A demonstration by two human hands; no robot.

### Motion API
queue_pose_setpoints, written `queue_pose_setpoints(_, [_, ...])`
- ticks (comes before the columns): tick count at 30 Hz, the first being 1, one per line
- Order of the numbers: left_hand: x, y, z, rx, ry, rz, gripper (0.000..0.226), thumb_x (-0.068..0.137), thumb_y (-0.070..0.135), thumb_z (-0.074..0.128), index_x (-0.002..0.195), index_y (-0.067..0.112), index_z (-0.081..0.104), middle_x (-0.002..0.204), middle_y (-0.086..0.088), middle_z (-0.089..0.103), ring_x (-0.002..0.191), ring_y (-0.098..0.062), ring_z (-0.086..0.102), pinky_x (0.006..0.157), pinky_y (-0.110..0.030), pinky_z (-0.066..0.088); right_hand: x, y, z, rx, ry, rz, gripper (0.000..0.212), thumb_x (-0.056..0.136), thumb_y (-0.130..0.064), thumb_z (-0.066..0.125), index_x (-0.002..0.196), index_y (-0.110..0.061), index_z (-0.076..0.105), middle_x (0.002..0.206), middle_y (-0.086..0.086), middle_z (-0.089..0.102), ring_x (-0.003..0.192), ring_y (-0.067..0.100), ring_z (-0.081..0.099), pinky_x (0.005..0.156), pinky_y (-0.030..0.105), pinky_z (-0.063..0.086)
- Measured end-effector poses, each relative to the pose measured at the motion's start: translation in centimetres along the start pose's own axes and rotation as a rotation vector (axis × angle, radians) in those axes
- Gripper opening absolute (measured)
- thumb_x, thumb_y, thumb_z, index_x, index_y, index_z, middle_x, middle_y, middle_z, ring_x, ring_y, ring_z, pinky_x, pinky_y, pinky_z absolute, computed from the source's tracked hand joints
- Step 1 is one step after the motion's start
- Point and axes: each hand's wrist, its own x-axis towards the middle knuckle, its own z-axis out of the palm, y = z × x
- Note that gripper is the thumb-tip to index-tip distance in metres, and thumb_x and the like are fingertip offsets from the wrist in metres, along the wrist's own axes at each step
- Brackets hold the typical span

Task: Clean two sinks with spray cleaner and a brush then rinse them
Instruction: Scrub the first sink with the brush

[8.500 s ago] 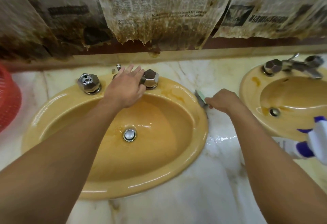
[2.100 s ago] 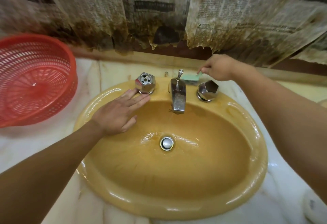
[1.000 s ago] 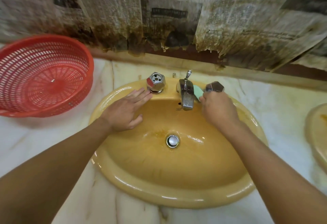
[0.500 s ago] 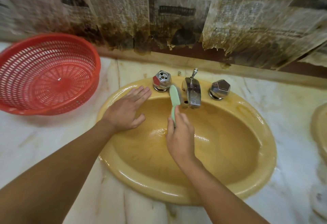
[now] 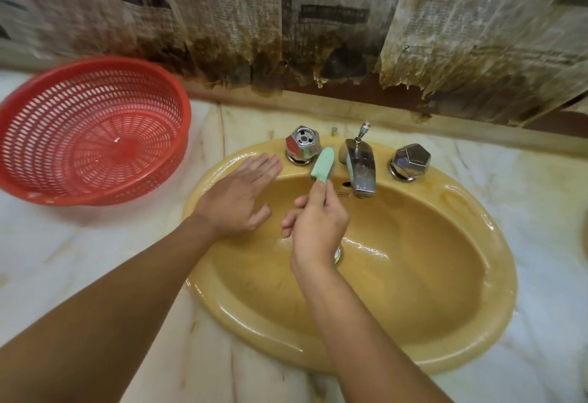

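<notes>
A wet mustard-yellow oval sink [image 5: 445, 275] fills the middle of the view, set in a marble counter. At its back rim stand a left chrome knob [image 5: 301, 144], a chrome spout [image 5: 359, 168] and a right chrome knob [image 5: 410, 160]. My right hand [image 5: 316, 227] grips a pale green brush [image 5: 322, 165], whose head lies against the back rim between the left knob and the spout. My left hand [image 5: 237, 199] rests flat with straight fingers on the sink's left rim. My right wrist hides most of the drain [image 5: 338, 254].
A red plastic mesh basket [image 5: 92, 135] sits on the marble counter [image 5: 79, 259] to the left of the sink. Stained, torn newspaper [image 5: 318, 20] covers the wall behind. A sliver of something shows at the right edge.
My right hand moved the brush from the right of the spout to its left, beside the left knob. My left hand has stayed on the left rim.
</notes>
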Motion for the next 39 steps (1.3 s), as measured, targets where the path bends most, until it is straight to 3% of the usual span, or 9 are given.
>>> queue_pose_setpoints(5, [0.0,0.0,0.0,0.0,0.002,0.002,0.079,0.088,0.041,0.042,0.158,0.006,0.03,0.164,-0.011,0.026,0.154,-0.022,0.017,0.126,-0.029,0.001,3.0,-1.6,1.4,0.16,0.003,0.063,0.025,0.108,-0.019,0.041,0.094,-0.027,0.06,0.063,0.005,0.048,0.036,0.013,0.052,0.033,0.023,0.039])
queue_pose_setpoints(10, [0.0,0.0,0.0,0.008,-0.002,0.003,0.079,0.088,0.041,0.042,0.157,0.006,0.03,0.164,-0.011,0.026,0.154,-0.024,0.018,0.127,-0.031,0.002,1.5,-0.5,-0.1,0.08,-0.062,0.036,0.026,0.107,-0.021,0.044,0.123,-0.036,0.059,0.063,0.008,0.051,0.038,0.017,0.054,0.036,0.025,0.044])
queue_pose_setpoints(12, [0.0,0.1,0.0,0.011,-0.004,-0.002,0.079,0.088,0.041,0.041,0.158,0.006,0.029,0.164,-0.01,0.026,0.154,-0.024,0.017,0.127,-0.031,0.002,1.3,0.7,-1.6,-0.16,-0.043,-0.076,0.036,0.106,-0.025,0.044,0.141,-0.034,0.052,0.059,0.007,0.056,0.038,0.02,0.056,0.041,0.03,0.049])
queue_pose_setpoints(16, [0.0,0.1,-0.1,0.025,-0.001,0.004,0.078,0.088,0.04,0.042,0.158,0.007,0.029,0.165,-0.01,0.025,0.155,-0.023,0.017,0.127,-0.032,0.003,3.5,1.7,-4.2,-0.849,0.002,-0.465,0.045,0.104,-0.038,0.04,0.147,-0.029,0.049,0.058,0.005,0.063,0.061,0.033,0.062,0.077,0.037,0.05])
queue_pose_setpoints(19, [0.0,0.1,-0.1,0.032,0.002,0.0,0.078,0.088,0.04,0.041,0.158,0.007,0.029,0.165,-0.01,0.026,0.155,-0.023,0.017,0.127,-0.033,0.004,4.2,1.3,-5.8,-0.973,0.01,-0.562,0.039,0.103,-0.031,0.048,0.141,-0.027,0.057,0.05,0.005,0.056,0.052,0.028,0.052,0.064,0.036,0.04])
queue_pose_setpoints(24, [0.0,0.1,-0.1,0.045,0.006,-0.001,0.078,0.088,0.04,0.041,0.158,0.007,0.03,0.164,-0.01,0.027,0.154,-0.023,0.018,0.127,-0.033,0.004,2.3,1.4,-9.3,-0.716,0.003,-0.508,0.029,0.1,-0.015,0.056,0.123,-0.024,0.071,0.043,-0.006,0.029,0.042,0.012,0.032,0.049,0.019,0.028])
queue_pose_setpoints(28, [0.1,0.3,-0.1,0.034,0.007,-0.016,0.077,0.088,0.039,0.042,0.157,0.006,0.031,0.164,-0.011,0.028,0.154,-0.023,0.02,0.127,-0.031,0.003,2.0,2.8,-6.1,-0.32,-0.058,-0.19,0.034,0.1,-0.028,0.056,0.133,-0.032,0.064,0.056,-0.002,0.034,0.053,0.022,0.03,0.047,0.039,0.031])
queue_pose_setpoints(37, [0.1,0.5,-0.3,0.026,0.043,-0.116,0.078,0.086,0.04,0.041,0.152,-0.001,0.038,0.159,-0.018,0.036,0.15,-0.028,0.03,0.125,-0.024,0.0,-1.1,3.1,-5.1,-0.5,-0.06,-0.359,0.043,0.098,-0.037,0.047,0.14,-0.031,0.057,0.05,-0.006,0.041,0.051,0.021,0.041,0.068,0.049,0.049])
queue_pose_setpoints(39, [0.1,0.6,-0.3,0.027,0.046,-0.122,0.077,0.087,0.04,0.041,0.152,-0.001,0.038,0.159,-0.018,0.036,0.15,-0.028,0.031,0.125,-0.024,0.0,-1.7,1.6,-4.2,-0.361,-0.009,-0.321,0.036,0.101,-0.036,0.046,0.134,-0.038,0.059,0.051,0.001,0.042,0.05,0.025,0.041,0.059,0.043,0.049])
